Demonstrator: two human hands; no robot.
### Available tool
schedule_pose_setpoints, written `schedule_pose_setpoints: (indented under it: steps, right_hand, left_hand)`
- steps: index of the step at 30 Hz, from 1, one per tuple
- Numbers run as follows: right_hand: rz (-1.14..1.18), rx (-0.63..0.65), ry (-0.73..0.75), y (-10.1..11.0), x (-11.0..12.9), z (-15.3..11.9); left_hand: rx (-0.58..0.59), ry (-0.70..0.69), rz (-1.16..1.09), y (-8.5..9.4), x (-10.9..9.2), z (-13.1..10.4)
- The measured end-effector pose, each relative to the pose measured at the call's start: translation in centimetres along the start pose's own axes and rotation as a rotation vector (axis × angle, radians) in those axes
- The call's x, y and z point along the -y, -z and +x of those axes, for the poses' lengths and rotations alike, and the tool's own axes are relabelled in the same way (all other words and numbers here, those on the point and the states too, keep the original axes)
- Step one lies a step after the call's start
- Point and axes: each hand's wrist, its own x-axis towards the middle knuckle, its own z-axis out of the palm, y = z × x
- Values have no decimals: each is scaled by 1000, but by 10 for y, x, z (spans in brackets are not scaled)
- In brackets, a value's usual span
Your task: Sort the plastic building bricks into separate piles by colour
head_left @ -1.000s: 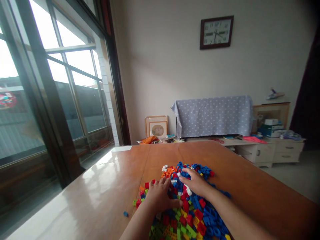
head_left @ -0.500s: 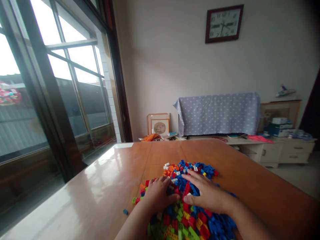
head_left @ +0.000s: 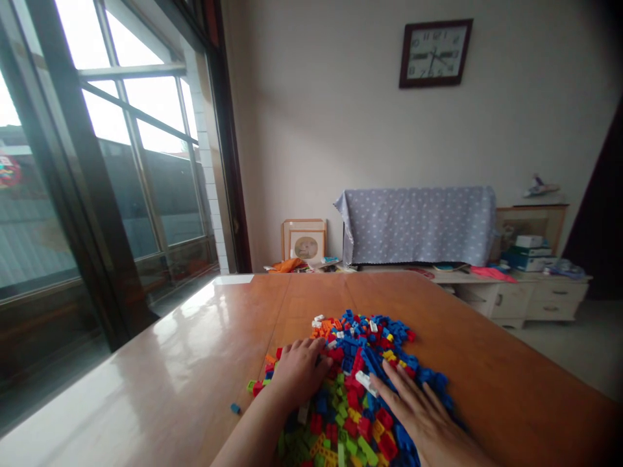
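Observation:
A large spread of toy bricks (head_left: 348, 402) in blue, red, green, orange, yellow and white lies on the wooden table (head_left: 195, 363). On the left side of the pile rests my left hand (head_left: 304, 370), palm down, its fingers bent over the bricks; whatever lies under them is hidden. Over the right side, my right hand (head_left: 413, 405) is spread with its fingers apart, holding nothing. A white brick (head_left: 366, 383) sits by its index fingertip. Blue bricks (head_left: 433, 383) extend past its fingers toward the right.
One small blue brick (head_left: 235, 408) lies apart, left of the pile. Beyond the table are a low white cabinet (head_left: 535, 301), a covered object under a grey-blue cloth (head_left: 418, 224) and leaning framed pictures (head_left: 306, 246). Glass windows (head_left: 141, 155) stand at the left.
My right hand has moved back toward me and to the right, uncovering bricks in the middle of the pile. My left hand has shifted slightly. The view has turned a little.

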Motion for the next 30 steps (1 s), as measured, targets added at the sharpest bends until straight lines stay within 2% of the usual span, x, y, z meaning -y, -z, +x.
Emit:
schedule_pose_setpoints:
  steps: [4, 9, 14, 19, 26, 30]
  right_hand:
    - [-10, -68, 67, -13, -5, 17]
    - [-33, -28, 91, -5, 6, 48]
    - [-72, 12, 80, -1, 22, 79]
    - [-162, -122, 44, -7, 30, 103]
    - [-120, -298, 93, -4, 5, 109]
    - [-74, -328, 76, 0, -16, 107]
  left_hand:
    - [0, -2, -18, 0, -3, -1]
    - [38, -10, -28, 4, -6, -4]
    - [68, -5, -13, 3, 1, -4]
    - [77, -6, 24, 0, 10, -2]
    - [64, 31, 70, 5, 14, 2]
    - [60, 36, 38, 9, 13, 4]
